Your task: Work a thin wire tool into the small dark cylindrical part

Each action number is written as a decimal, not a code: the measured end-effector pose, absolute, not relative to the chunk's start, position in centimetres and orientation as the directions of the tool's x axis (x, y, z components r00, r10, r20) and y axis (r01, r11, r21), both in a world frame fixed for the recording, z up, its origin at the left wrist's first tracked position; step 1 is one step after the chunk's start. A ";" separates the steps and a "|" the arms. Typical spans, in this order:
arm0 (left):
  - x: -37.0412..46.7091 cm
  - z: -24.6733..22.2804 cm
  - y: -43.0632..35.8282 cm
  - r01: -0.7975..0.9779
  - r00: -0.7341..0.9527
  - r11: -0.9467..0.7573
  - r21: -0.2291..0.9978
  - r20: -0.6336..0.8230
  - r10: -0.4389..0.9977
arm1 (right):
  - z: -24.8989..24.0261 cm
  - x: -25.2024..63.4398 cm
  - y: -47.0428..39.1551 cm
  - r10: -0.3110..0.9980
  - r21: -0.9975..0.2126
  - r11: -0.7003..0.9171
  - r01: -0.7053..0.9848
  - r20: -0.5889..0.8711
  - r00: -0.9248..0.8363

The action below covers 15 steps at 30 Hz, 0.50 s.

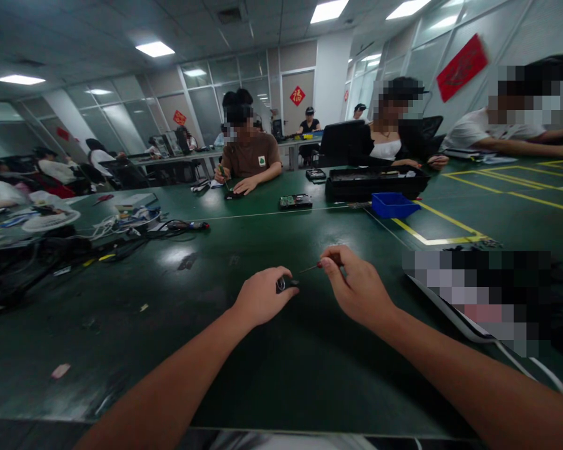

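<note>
Above the green table [244, 356], my left hand [265, 297] is closed around a small dark part [281, 285], which shows between its thumb and fingers; its exact shape is too small to tell. My right hand [356, 281] grips a thin screwdriver [310, 269] by its red and dark handle. The shaft points left, toward the small dark part, and its tip appears near the left fingertips. Whether tip and part touch cannot be made out.
A blue bin [394, 205] stands beside a long black tray [378, 183]. A hard drive [295, 201] lies farther left. Tangled cables [136, 228] cover the left side; a pale-edged device [450, 306] lies right. People sit opposite, one in a brown shirt [256, 156].
</note>
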<state>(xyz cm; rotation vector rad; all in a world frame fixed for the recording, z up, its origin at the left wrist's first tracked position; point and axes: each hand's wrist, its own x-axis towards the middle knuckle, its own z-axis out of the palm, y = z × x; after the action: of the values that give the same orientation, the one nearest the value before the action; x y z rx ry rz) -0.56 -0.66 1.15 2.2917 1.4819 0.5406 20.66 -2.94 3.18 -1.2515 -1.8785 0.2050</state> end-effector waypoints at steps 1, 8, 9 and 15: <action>-0.5 1.0 -0.7 0.795 0.401 -0.406 0.450 0.113 0.909 | 3.2 20.6 -2.9 0.822 -0.549 0.484 0.681 0.551 -0.140; 0.4 0.1 -0.1 0.884 0.364 -0.376 0.279 0.097 0.926 | 3.3 20.6 -3.0 0.840 -0.564 0.469 0.680 0.522 -0.147; 0.6 0.2 0.0 0.892 0.353 -0.365 0.266 0.094 0.931 | 3.2 20.6 -3.0 0.841 -0.566 0.471 0.677 0.521 -0.149; 1.6 -0.1 0.5 0.897 0.345 -0.362 0.253 0.111 0.932 | 3.3 20.5 -3.0 0.839 -0.570 0.475 0.671 0.524 -0.148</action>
<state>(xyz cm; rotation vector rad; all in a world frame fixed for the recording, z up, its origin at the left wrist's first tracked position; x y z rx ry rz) 1.55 0.52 -0.06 2.4516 1.6812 0.3558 20.47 -2.97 3.30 -1.2616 -1.8857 0.2534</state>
